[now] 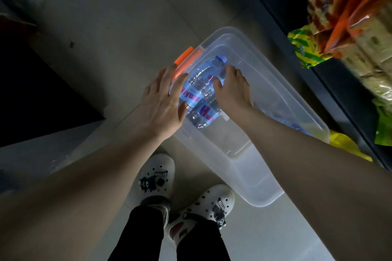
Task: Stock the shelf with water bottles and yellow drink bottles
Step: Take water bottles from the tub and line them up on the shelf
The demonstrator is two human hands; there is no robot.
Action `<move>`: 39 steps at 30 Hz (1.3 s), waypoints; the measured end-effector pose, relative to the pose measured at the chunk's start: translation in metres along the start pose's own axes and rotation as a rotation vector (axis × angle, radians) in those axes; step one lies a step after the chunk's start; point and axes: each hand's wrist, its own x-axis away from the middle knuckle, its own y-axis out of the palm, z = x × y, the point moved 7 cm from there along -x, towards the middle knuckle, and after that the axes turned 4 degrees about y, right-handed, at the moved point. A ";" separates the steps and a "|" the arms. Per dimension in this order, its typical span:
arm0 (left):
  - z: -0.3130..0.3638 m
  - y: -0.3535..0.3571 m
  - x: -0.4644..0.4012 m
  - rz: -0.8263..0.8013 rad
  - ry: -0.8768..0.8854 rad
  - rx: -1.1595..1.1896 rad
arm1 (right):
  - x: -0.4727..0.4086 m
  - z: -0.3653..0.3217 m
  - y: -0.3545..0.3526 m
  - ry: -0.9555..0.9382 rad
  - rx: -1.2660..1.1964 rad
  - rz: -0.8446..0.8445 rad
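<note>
A clear plastic bin (250, 167) with an orange handle clip (184, 57) sits on the floor below me. In its far left corner lie water bottles (201, 89) with blue labels and blue caps. My left hand (164, 100) reaches over the bin's left wall, fingers straight, touching the side of the left bottle. My right hand (232, 89) is inside the bin with its fingers curled over the right bottle near its neck. A yellow package (347, 147) lies by the bin's right end; whether it is a drink bottle I cannot tell.
A dark shelf unit runs along the right, holding snack packs in orange, green and yellow wrappers (347, 21). A dark cabinet block (42, 91) stands at the left. My feet in white clogs (186, 193) stand on the tiled floor just before the bin.
</note>
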 end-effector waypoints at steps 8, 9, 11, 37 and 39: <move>-0.003 0.004 0.000 -0.024 0.024 0.013 | -0.036 -0.005 0.033 0.248 -0.368 0.059; -0.003 0.005 0.000 -0.034 0.024 0.006 | -0.038 -0.002 0.038 0.292 -0.386 0.051; -0.004 0.006 0.000 -0.047 0.025 -0.010 | -0.041 0.004 0.048 0.384 -0.446 0.012; 0.104 -0.213 0.014 -0.651 0.070 -0.227 | 0.194 -0.022 -0.316 -0.006 -0.419 0.250; 0.131 -0.276 0.008 -0.658 0.120 -0.244 | 0.230 -0.033 -0.381 -0.036 -0.396 0.301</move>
